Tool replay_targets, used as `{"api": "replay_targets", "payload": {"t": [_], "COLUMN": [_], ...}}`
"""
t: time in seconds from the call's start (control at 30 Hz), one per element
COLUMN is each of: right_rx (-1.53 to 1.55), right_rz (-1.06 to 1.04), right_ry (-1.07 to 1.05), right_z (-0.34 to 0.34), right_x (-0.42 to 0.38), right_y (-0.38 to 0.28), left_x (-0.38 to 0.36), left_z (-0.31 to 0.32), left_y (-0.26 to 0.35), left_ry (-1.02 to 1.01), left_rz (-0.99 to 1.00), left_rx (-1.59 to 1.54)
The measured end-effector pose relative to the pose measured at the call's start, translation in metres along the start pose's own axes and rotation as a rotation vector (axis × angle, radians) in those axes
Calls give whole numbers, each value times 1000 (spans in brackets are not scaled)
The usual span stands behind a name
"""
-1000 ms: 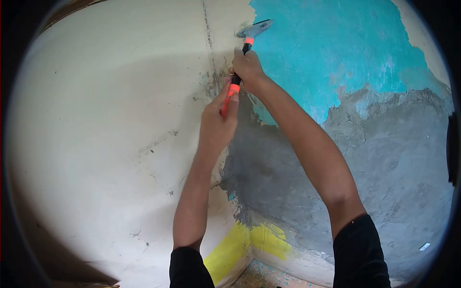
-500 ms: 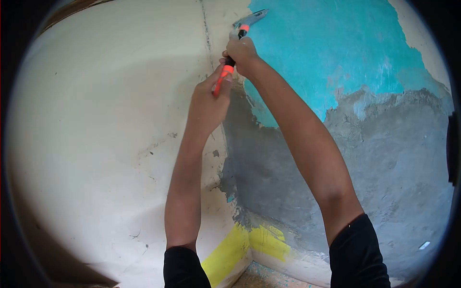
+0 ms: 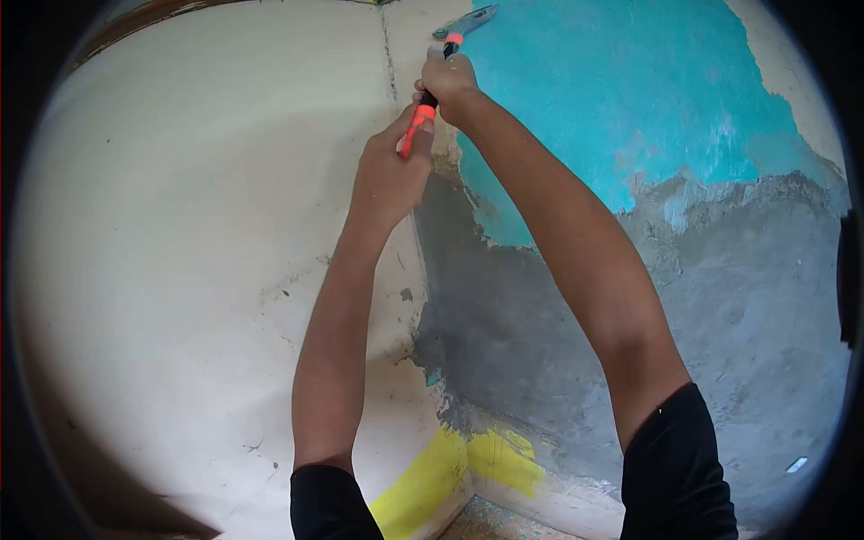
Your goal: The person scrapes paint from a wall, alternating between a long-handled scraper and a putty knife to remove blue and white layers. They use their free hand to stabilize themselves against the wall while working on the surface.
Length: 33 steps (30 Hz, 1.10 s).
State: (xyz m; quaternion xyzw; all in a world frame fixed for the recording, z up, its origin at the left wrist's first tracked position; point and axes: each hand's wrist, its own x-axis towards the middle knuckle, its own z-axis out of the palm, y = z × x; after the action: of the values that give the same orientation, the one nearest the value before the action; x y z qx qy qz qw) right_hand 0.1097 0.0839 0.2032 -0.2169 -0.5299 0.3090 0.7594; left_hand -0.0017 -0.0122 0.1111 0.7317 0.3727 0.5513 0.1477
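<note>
Both hands are on the scraper [image 3: 425, 112], up high near the corner. Right hand [image 3: 450, 79] is wrapped around the handle just below the blade [image 3: 468, 22], and the left hand [image 3: 389, 180] has its fingers closed on the orange butt end. Blade's tilted, right along where cream meets the teal paint [image 3: 612, 99]. Kinda hard to tell if it's actually touching the wall. Bare grey plaster [image 3: 522, 306] sits below the teal, with yellow patches [image 3: 502, 457] down low.
</note>
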Motion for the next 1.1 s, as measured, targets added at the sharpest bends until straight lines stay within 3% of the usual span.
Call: {"api": "replay_targets", "payload": {"t": [0.1, 0.2, 0.27, 0.37, 0.63, 0.83, 0.9, 1.03, 1.07, 1.1], "right_rx": [-16, -3, -28, -68, -34, -226, -121, 61, -72, -71], "right_rz": [-9, -46, -53, -51, -27, -80, -21, 26, -56, -57], "right_ry": [-30, 34, 114, 149, 108, 66, -68, 73, -86, -87], "right_z": [1, -1, -2, 6, 4, -5, 1, 16, 8, 8], "right_x": [5, 4, -18, -9, -6, 31, 21, 30, 45, 37], "right_y": [-5, 17, 17, 17, 1, 10, -26, -26, -8, -10], "left_x": [7, 0, -8, -1, 6, 14, 25, 23, 18, 14], "left_z": [-1, -4, -6, -7, -5, 5, -5, -24, -26, -26], "left_y": [6, -8, -16, -19, -15, -5, 7, 24, 22, 20], "left_ry": [33, 53, -23, -23, -10, 10, 27, -42, -52, -58], "left_rz": [12, 184, 110, 179, 167, 184, 178, 81, 79, 80], "left_rx": [-8, 52, 28, -54, -44, -66, -70, -52, -36, -19]}}
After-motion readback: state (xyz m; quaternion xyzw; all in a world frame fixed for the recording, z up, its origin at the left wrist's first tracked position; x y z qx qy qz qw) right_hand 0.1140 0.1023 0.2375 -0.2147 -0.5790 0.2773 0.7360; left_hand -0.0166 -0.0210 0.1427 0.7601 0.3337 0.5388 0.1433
